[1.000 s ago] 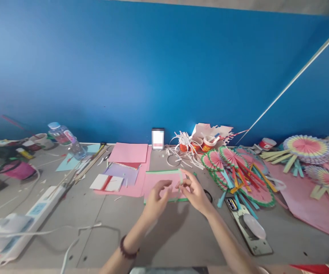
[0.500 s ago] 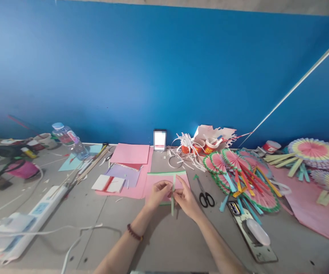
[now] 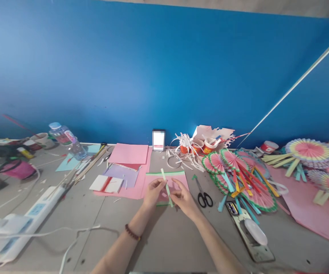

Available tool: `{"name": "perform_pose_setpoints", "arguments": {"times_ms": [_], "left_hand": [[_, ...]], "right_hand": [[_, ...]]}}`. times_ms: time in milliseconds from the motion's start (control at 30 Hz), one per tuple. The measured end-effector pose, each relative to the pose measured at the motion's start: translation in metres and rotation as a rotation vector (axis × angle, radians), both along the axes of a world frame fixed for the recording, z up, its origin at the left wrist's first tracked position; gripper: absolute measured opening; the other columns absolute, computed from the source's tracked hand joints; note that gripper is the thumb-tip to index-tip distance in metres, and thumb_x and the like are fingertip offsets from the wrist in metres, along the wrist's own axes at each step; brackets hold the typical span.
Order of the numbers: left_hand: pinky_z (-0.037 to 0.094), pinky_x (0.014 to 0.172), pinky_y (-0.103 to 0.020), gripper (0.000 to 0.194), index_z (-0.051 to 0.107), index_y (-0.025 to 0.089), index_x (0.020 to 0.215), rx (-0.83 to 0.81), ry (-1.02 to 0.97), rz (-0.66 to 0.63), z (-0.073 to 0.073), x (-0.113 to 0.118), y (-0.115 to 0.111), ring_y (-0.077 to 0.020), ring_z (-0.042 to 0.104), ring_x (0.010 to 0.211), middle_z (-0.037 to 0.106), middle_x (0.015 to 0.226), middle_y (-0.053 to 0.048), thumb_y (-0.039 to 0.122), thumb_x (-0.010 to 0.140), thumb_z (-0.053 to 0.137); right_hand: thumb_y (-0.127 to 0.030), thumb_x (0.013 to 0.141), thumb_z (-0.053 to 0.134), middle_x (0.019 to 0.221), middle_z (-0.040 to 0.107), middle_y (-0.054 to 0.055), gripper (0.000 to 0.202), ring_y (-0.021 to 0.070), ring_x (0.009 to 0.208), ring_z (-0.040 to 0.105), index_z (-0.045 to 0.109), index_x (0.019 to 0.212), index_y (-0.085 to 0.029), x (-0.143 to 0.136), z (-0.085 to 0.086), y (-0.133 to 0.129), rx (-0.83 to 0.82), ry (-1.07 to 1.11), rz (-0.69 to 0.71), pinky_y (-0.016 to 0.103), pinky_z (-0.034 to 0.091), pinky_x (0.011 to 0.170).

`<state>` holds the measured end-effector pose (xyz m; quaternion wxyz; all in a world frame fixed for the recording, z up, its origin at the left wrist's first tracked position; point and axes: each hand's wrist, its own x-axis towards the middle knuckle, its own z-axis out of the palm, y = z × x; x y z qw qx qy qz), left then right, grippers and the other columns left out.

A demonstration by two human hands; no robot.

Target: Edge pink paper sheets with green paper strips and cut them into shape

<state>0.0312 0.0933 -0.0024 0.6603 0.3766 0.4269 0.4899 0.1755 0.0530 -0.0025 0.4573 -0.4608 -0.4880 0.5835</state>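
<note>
A narrow pale green paper strip (image 3: 168,194) slants between my two hands, above a pink paper sheet (image 3: 178,176) with green edging along its far and near sides. My left hand (image 3: 153,193) pinches the strip near its middle with thumb and fingertips. On the strip's other side, my right hand (image 3: 183,198) has its fingers spread apart; whether its fingertips touch the strip, I cannot tell. Both hands partly cover the pink sheet. Black-handled scissors (image 3: 205,199) lie just right of my right hand.
Pink paper sheets (image 3: 128,153) and a white card (image 3: 98,183) lie to the left. Folded paper fans (image 3: 263,192) and a phone (image 3: 258,249) occupy the right. A power strip (image 3: 30,228) with cables is at the near left, a bottle (image 3: 77,149) behind it.
The green strip has tilted from nearly upright to a slant, its top leaning left. My right fingers have opened off their pinch, while the left hand keeps hold. The view has shifted slightly.
</note>
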Motion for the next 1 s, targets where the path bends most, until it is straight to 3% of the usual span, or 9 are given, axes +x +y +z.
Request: {"name": "perform_pose_setpoints", "arguments": {"times_ms": [133, 300, 400, 533, 733, 867, 1000], "left_hand": [[0.045, 0.045, -0.022, 0.041, 0.06, 0.015, 0.07, -0.018, 0.014, 0.057, 0.002, -0.002, 0.003, -0.0089, 0.052, 0.042, 0.055, 0.052, 0.005, 0.051, 0.058, 0.076], [0.044, 0.046, -0.021, 0.041, 0.06, 0.014, 0.063, 0.022, 0.105, 0.098, 0.003, -0.004, 0.005, -0.0084, 0.051, 0.043, 0.056, 0.052, 0.003, 0.051, 0.058, 0.075], [0.043, 0.047, -0.022, 0.037, 0.061, 0.014, 0.064, 0.057, 0.146, 0.014, 0.004, -0.004, 0.003, -0.0102, 0.053, 0.045, 0.058, 0.053, 0.002, 0.048, 0.059, 0.075], [0.041, 0.052, -0.023, 0.028, 0.065, 0.014, 0.063, 0.114, 0.227, -0.136, 0.004, 0.0, -0.003, -0.0123, 0.056, 0.052, 0.064, 0.057, -0.002, 0.041, 0.064, 0.072], [0.037, 0.052, -0.021, 0.023, 0.064, 0.014, 0.061, 0.144, 0.268, -0.143, -0.001, 0.003, -0.006, -0.0107, 0.052, 0.051, 0.061, 0.055, -0.001, 0.036, 0.063, 0.071], [0.034, 0.048, -0.021, 0.028, 0.063, 0.014, 0.063, 0.091, 0.201, -0.168, -0.001, 0.003, -0.006, -0.009, 0.048, 0.046, 0.058, 0.053, 0.0, 0.041, 0.065, 0.07], [0.035, 0.051, -0.022, 0.031, 0.063, 0.014, 0.062, 0.121, 0.196, -0.211, 0.003, 0.006, -0.01, -0.0094, 0.048, 0.05, 0.06, 0.056, -0.001, 0.044, 0.065, 0.07]], "right_hand": [[-0.032, 0.071, 0.067, 0.064, 0.059, -0.005, 0.055, 0.0097, 0.052, 0.051, 0.05, 0.123, -0.024, 0.002, 0.006, 0.003, -0.019, 0.035, -0.047, 0.02, 0.037, 0.047], [-0.033, 0.067, 0.067, 0.065, 0.058, -0.003, 0.04, 0.0126, 0.056, 0.056, 0.059, 0.104, -0.021, 0.019, 0.008, 0.01, -0.028, 0.028, -0.248, 0.021, 0.039, 0.047], [-0.032, 0.066, 0.064, 0.066, 0.057, -0.003, 0.029, 0.0133, 0.057, 0.056, 0.063, 0.093, -0.021, 0.037, 0.01, 0.014, 0.01, -0.04, -0.386, 0.022, 0.04, 0.048], [-0.032, 0.063, 0.066, 0.064, 0.058, -0.002, 0.025, 0.0158, 0.058, 0.058, 0.065, 0.086, -0.021, 0.057, 0.017, 0.017, 0.014, -0.087, -0.463, 0.025, 0.043, 0.05], [-0.037, 0.059, 0.076, 0.071, 0.062, 0.0, 0.04, 0.0183, 0.062, 0.061, 0.064, 0.094, -0.021, 0.068, 0.023, 0.01, -0.003, -0.002, -0.474, 0.028, 0.046, 0.054], [-0.039, 0.06, 0.078, 0.075, 0.065, 0.002, 0.048, 0.0191, 0.07, 0.063, 0.061, 0.101, -0.021, 0.059, 0.021, 0.004, -0.066, 0.191, -0.363, 0.031, 0.05, 0.064], [-0.041, 0.057, 0.08, 0.075, 0.066, 0.002, 0.04, 0.0161, 0.065, 0.061, 0.064, 0.086, -0.019, 0.044, 0.017, 0.003, -0.097, 0.278, -0.318, 0.03, 0.049, 0.063]]}}
